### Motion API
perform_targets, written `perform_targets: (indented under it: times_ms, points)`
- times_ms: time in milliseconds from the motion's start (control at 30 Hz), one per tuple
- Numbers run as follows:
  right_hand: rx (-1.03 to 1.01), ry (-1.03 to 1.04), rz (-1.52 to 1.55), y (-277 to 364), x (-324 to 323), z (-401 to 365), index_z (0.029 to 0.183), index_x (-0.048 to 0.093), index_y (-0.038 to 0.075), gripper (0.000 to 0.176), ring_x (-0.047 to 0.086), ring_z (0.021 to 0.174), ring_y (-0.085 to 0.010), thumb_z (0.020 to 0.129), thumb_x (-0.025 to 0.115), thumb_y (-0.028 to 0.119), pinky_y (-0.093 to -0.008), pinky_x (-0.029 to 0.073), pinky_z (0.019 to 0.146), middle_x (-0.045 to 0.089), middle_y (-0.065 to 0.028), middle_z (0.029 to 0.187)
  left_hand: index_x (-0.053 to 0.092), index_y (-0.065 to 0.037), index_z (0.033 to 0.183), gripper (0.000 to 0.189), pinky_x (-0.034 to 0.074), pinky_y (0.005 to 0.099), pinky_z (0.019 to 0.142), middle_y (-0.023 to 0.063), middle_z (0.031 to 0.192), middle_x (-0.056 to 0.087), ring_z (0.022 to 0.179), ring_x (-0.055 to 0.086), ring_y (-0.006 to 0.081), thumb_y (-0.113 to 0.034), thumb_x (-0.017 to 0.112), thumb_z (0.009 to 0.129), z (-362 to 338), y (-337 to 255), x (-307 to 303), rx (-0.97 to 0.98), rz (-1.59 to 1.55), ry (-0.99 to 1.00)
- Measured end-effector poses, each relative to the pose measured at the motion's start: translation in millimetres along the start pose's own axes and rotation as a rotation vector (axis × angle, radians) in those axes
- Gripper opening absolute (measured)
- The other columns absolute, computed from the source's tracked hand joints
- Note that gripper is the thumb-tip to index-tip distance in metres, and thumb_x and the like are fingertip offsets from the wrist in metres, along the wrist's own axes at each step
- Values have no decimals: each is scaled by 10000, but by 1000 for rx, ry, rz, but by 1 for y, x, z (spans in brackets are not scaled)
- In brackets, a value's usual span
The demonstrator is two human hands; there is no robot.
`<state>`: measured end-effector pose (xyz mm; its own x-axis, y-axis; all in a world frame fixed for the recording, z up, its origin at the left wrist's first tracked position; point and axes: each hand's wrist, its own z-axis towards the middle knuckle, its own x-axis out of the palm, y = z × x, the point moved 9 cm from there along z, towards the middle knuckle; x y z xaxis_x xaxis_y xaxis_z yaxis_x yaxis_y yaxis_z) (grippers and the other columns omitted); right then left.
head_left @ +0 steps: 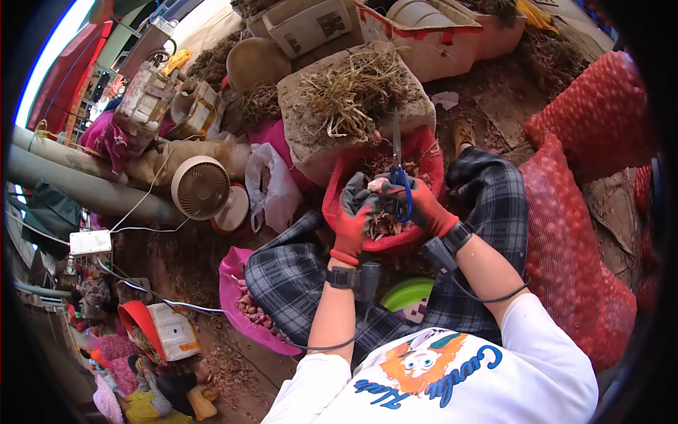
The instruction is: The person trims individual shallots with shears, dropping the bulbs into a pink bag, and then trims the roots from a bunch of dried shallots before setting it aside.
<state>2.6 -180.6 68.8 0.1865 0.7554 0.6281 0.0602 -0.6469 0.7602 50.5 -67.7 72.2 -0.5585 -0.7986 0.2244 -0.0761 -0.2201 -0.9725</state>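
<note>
Here, right hand (426, 206) grips scissors (397, 152); left hand (355, 212) clutches bulb (377, 185), mostly hidden within grasp.

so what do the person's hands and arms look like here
Red gloves with grey fingers on the left hand and right hand. A black strap with a black box on each wrist, thin black cables trailing back. White short sleeves.

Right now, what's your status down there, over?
Left hand gripping a bulb. Right hand holding scissors, blades up. Red basin under both hands. Root pile ahead, not touching.
</note>
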Motion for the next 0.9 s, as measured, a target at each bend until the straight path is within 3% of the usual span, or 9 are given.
perform_targets:
  times_ms: [100, 167, 300, 367, 467, 567, 767, 867, 900]
  points:
    - [29, -6, -220, 3, -2, -5, 1112, 620, 9, 318, 606, 865, -86, 854, 654, 191, -236, 479, 771, 670, -43, 962, 486, -12, 1262, 342, 450, 266, 921, 69, 1179, 586, 1055, 564, 138, -83, 530, 930, 0, 7, 3, -154, -119, 32]
    - [-94, -6, -374, 9, 3, -4, 1081, 634, 13, 296, 599, 865, -78, 842, 663, 185, -240, 475, 780, 670, -36, 946, 517, -15, 1226, 310, 475, 236, 856, 55, 1147, 600, 995, 579, 117, -94, 540, 927, -4, 22, -4, -222, -237, -70]
    - [-288, -44, -621, 22, 4, -5, 1031, 642, 9, 282, 593, 851, -75, 810, 688, 177, -249, 475, 785, 669, -31, 915, 546, -39, 1192, 297, 469, 190, 752, 32, 1111, 614, 906, 581, 84, -172, 563, 927, -8, 3, 11, -248, -293, -52]
    - [-177, -27, -647, 15, -3, -1, 1028, 635, 6, 288, 595, 841, -84, 794, 698, 162, -259, 476, 786, 668, -40, 920, 559, -52, 1175, 291, 461, 193, 736, 22, 1093, 617, 884, 578, 79, -207, 567, 928, -9, -3, 18, -354, -205, -91]
    - [-228, -6, -646, 11, -5, -1, 1029, 633, 8, 296, 599, 823, -100, 782, 705, 155, -273, 478, 779, 667, -47, 904, 560, -67, 1170, 289, 466, 224, 760, 5, 1044, 619, 889, 583, 96, -225, 572, 928, -6, 18, 11, -383, -291, 83]
    - [-352, -55, -702, 22, 1, -7, 1019, 636, 5, 301, 607, 802, -118, 779, 706, 172, -283, 480, 767, 670, -65, 866, 554, -49, 1154, 259, 463, 241, 781, -1, 989, 605, 890, 580, 108, -207, 532, 950, -13, 20, 11, -340, -372, 86]
    - [-294, -95, -945, 19, -8, -4, 1002, 646, -3, 373, 652, 844, -248, 750, 723, 260, -335, 488, 774, 673, -161, 881, 541, -6, 1121, 236, 457, 231, 806, 44, 1006, 607, 905, 572, 104, -165, 423, 993, -5, 2, 6, 18, 252, 96]
    - [-279, -150, -1024, 20, -6, -9, 1013, 644, 8, 430, 645, 873, -309, 733, 724, 324, -369, 490, 773, 665, -183, 906, 547, -23, 1115, 218, 459, 229, 812, 47, 1021, 610, 912, 580, 119, -163, 446, 981, -2, 0, 7, 75, 345, 171]
    - [-275, -184, -1020, 20, -7, -11, 1020, 643, 14, 452, 640, 880, -327, 729, 722, 350, -381, 491, 771, 662, -185, 911, 552, -32, 1114, 215, 467, 231, 814, 47, 1025, 613, 921, 585, 124, -167, 461, 973, -2, 4, 4, -50, -16, 116]
